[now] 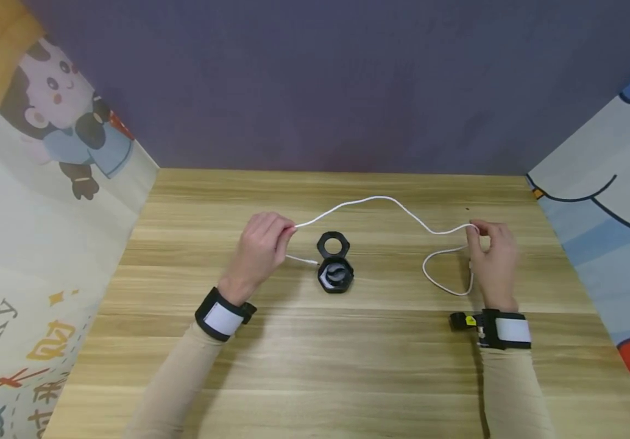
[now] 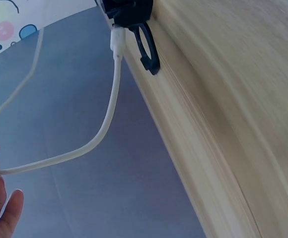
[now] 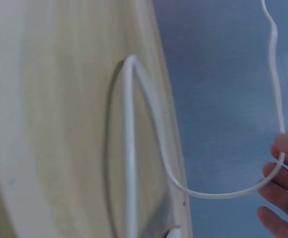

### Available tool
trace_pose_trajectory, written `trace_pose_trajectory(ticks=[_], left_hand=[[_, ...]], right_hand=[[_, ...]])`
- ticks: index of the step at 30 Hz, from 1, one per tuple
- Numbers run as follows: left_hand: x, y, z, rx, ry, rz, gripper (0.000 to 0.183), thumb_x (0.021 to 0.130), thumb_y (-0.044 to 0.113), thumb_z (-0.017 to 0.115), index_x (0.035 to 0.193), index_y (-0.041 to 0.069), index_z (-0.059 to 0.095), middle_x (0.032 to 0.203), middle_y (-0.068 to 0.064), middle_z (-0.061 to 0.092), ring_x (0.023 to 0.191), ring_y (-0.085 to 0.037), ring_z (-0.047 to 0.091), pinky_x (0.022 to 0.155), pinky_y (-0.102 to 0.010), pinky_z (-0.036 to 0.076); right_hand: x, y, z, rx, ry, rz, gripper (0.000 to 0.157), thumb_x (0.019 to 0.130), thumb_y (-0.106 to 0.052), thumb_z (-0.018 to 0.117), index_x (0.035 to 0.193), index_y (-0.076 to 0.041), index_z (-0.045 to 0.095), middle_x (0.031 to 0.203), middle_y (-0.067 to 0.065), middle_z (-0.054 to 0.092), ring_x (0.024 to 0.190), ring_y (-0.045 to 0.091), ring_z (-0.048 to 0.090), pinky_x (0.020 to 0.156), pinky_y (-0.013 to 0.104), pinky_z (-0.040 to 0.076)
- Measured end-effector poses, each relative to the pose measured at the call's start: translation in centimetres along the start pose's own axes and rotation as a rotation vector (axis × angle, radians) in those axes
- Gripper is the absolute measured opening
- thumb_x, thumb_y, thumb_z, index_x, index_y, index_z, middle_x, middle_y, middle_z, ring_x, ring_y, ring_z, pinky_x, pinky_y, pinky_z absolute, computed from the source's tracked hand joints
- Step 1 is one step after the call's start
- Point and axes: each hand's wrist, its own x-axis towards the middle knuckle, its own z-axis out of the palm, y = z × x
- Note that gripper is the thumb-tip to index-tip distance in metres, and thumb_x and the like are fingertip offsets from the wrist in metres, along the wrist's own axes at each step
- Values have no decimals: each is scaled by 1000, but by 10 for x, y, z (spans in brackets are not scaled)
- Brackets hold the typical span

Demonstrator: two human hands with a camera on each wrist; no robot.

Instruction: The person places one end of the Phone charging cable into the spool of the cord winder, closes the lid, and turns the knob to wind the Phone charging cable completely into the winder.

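A white cable (image 1: 378, 197) runs in a wavy line between the two hands. My left hand (image 1: 260, 244) pinches it between thumb and fingers, to the left of a black hexagonal device (image 1: 336, 275). A white plug (image 2: 117, 42) at the cable's end goes into this device, and a hexagonal ring (image 1: 333, 245) juts from the device's far side. Over at the right, my right hand (image 1: 493, 256) pinches the cable between thumb and fingertips. From there a slack loop (image 3: 130, 148) of the cable hangs down to the table.
The wooden table (image 1: 348, 366) meets a dark blue-grey wall (image 1: 337, 85) at its back. Cartoon-printed panels (image 1: 8, 213) stand along the left and right sides. Each wrist wears a black strap (image 1: 222, 314) with a small camera.
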Motion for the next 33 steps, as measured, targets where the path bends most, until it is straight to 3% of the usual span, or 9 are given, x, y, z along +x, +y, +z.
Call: trace_pose_trajectory(ticks=[6, 10, 13, 18, 22, 26, 29, 33], left_hand=[[3, 5, 5, -6, 1, -3, 11, 89, 11, 61, 88, 1, 64, 81, -7, 62, 78, -20, 55, 72, -34, 51], [4, 7, 7, -11, -3, -3, 11, 90, 10, 60, 88, 1, 64, 81, -8, 63, 78, -20, 55, 73, -34, 51], [5, 8, 8, -12, 4, -3, 11, 89, 10, 60, 88, 0, 64, 81, -8, 63, 78, -20, 56, 73, -34, 51], [8, 9, 10, 1, 26, -9, 11, 89, 10, 60, 87, 0, 64, 80, -8, 63, 76, -21, 56, 70, -33, 51], [10, 10, 11, 12, 39, -12, 11, 89, 10, 61, 87, 0, 64, 79, -8, 63, 76, -21, 56, 69, -34, 51], [11, 12, 12, 16, 38, -12, 10, 88, 10, 61, 86, 0, 64, 78, -8, 63, 74, -20, 55, 68, -33, 51], [12, 14, 12, 17, 37, -6, 10, 88, 10, 61, 86, 0, 64, 78, -8, 63, 74, -20, 55, 67, -32, 50], [14, 17, 14, 17, 30, 0, 12, 90, 11, 60, 87, 1, 64, 79, -8, 63, 75, -20, 55, 69, -32, 51]], right_hand=[[-6, 4, 8, -120, -276, -126, 16, 86, -6, 65, 100, 2, 66, 97, 19, 60, 93, 35, 53, 77, 51, 44], [-8, 6, 12, -175, -451, -262, 20, 82, -3, 68, 102, -3, 67, 99, 15, 62, 93, 33, 55, 78, 52, 47], [-8, 8, 12, -131, -584, -326, 32, 77, 0, 70, 109, -1, 65, 103, 16, 62, 96, 34, 55, 82, 53, 47], [-9, 4, 4, -7, -765, -325, 53, 67, 4, 75, 118, 2, 59, 114, 22, 57, 103, 38, 52, 81, 55, 48], [-9, -3, -5, 68, -841, -333, 61, 68, -5, 78, 123, 4, 55, 121, 26, 53, 109, 41, 47, 85, 58, 44], [-7, -12, -10, 113, -882, -247, 63, 74, -19, 77, 128, 2, 53, 127, 24, 50, 117, 41, 41, 94, 62, 35], [-2, -26, -8, 132, -842, -168, 58, 83, -24, 71, 132, -1, 51, 131, 19, 49, 122, 37, 40, 96, 60, 35], [6, -58, 0, 130, -699, -178, 52, 89, -28, 63, 135, -7, 50, 133, 13, 51, 123, 31, 43, 98, 55, 38]])
